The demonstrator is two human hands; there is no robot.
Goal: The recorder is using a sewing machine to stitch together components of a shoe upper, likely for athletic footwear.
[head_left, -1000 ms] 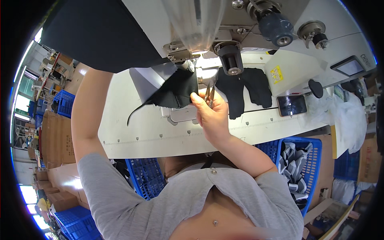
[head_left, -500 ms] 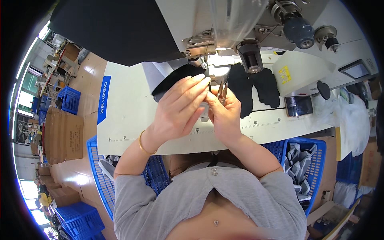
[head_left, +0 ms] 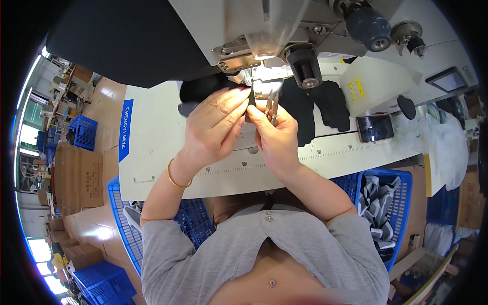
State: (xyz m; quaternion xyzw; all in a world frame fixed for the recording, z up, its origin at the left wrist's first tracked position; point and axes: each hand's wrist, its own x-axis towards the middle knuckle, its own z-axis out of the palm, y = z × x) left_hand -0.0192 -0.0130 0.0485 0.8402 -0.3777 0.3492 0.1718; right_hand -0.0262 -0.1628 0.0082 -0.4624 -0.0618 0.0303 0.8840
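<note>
My left hand (head_left: 211,124) lies over a black fabric piece (head_left: 203,87) close to the sewing machine's presser foot (head_left: 245,76). Its fingers are pressed together, with their tips at the cloth's edge; part of the grip is hidden. Pinched between thumb and finger of my right hand (head_left: 278,137) is a narrow black edge of cloth (head_left: 251,97), beside the left fingertips. The same hand also keeps a pair of metal thread snips (head_left: 273,108) in its palm, blades pointing up toward the machine. Right of them, black fabric pieces (head_left: 329,107) lie on the white table (head_left: 203,179).
The machine head (head_left: 223,25) overhangs my hands, with a dark panel (head_left: 122,40) at its left. A phone-like dark object (head_left: 374,128) rests on the table's right. Blue baskets, including one with grey-and-black pieces (head_left: 378,203), stand below the front edge. Cardboard boxes (head_left: 79,178) stand left.
The whole view has shifted slightly. Both hands stay close together at the presser foot, and the left hand lies a little flatter over the black fabric. The snips remain in my right hand.
</note>
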